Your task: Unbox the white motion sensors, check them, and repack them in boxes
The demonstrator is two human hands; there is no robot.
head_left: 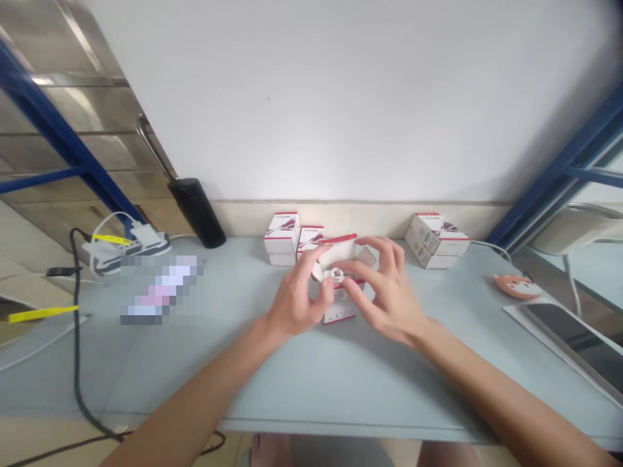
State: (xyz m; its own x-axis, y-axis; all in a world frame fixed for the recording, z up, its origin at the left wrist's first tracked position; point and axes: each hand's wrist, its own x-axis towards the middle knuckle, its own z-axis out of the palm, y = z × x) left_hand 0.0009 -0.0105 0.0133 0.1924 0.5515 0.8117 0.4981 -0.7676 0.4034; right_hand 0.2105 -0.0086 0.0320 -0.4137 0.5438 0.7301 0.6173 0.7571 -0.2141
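Note:
A small white cardboard box (341, 310) with red edges stands on the table with its lid and side flaps up. In its opening sits a white round part (337, 275) with a hole in the middle; its kind is not clear. My left hand (299, 292) is curled about the box's left side, thumb by the round part and index finger along the raised lid. From the right, my right hand (384, 285) grips the box, its thumb at the front rim and other fingers near the round part and lid. The fingertips partly cover the opening.
Closed boxes of the same kind (282, 237) stand behind to the left, and more stacked boxes (438, 240) to the right. A black bottle (197, 211) leans by the wall. Left are a power strip (131, 250) and cables; right, a tablet-like device (574, 340).

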